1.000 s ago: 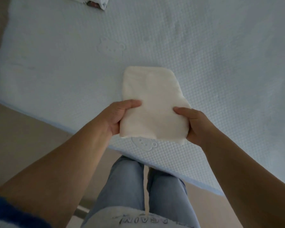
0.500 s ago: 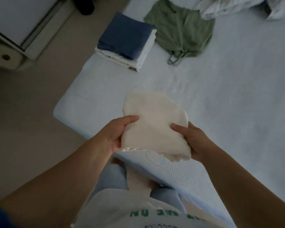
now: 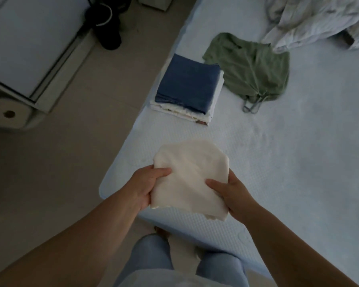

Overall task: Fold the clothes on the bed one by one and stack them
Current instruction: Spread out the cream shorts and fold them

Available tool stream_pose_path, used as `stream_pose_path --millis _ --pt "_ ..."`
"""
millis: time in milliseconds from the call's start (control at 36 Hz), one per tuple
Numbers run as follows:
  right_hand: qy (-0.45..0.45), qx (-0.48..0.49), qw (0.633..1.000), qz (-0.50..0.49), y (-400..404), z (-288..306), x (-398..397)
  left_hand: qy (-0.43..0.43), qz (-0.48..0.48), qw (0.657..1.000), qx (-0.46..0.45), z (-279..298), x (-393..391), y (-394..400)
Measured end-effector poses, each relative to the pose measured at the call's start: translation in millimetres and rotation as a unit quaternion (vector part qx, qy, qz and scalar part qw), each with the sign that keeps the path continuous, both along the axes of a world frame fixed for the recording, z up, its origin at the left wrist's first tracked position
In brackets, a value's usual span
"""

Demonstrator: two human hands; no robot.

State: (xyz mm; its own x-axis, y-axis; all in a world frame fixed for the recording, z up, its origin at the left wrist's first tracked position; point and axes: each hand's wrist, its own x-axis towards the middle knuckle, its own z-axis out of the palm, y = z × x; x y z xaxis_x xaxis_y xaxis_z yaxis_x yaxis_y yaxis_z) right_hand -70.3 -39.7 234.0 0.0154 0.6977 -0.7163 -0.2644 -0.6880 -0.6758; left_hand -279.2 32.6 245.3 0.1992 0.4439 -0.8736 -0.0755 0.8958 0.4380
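Now folded cream cloth is gripped between both hands' fingers.

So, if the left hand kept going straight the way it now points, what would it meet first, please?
Probably the folded stack with the blue garment on top; the left hand, holding the cream garment, points up-bed towards it, though depth is unclear.

Fingers of left hand and right hand hidden under folded cream garment — only thumbs show on top. White bedding cut off by top and right edges. Lower layers of folded stack mostly covered by blue top piece — count unclear. Dark object on floor unidentifiable.
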Motion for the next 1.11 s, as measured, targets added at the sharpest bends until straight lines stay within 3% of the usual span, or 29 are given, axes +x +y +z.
stream_pose_path --millis 194,361,639,750,861,1000,1111 --pt "-0.019 0.004 0.998 -0.056 34 -27 -20 0.028 -0.008 0.997 0.065 -20 -7 49" --pt "-0.085 0.033 0.995 -0.041 85 -36 -17 0.063 -0.032 0.988 0.135 -34 0 97" --pt "-0.196 0.133 0.968 -0.084 247 -49 12 0.004 -0.051 0.957 0.285 -46 41 264" --pt "-0.255 0.157 0.947 -0.116 307 -72 24 -0.026 -0.034 0.95 0.31 -78 56 325" --pt "-0.29 0.128 0.943 -0.103 331 -123 29 -0.016 -0.08 0.951 0.297 -135 61 355" --pt "-0.286 0.035 0.952 -0.106 326 -187 23 0.021 -0.092 0.975 0.203 -210 54 353" --pt "-0.349 0.041 0.928 -0.122 324 -201 18 0.086 -0.087 0.95 0.288 -221 55 346"
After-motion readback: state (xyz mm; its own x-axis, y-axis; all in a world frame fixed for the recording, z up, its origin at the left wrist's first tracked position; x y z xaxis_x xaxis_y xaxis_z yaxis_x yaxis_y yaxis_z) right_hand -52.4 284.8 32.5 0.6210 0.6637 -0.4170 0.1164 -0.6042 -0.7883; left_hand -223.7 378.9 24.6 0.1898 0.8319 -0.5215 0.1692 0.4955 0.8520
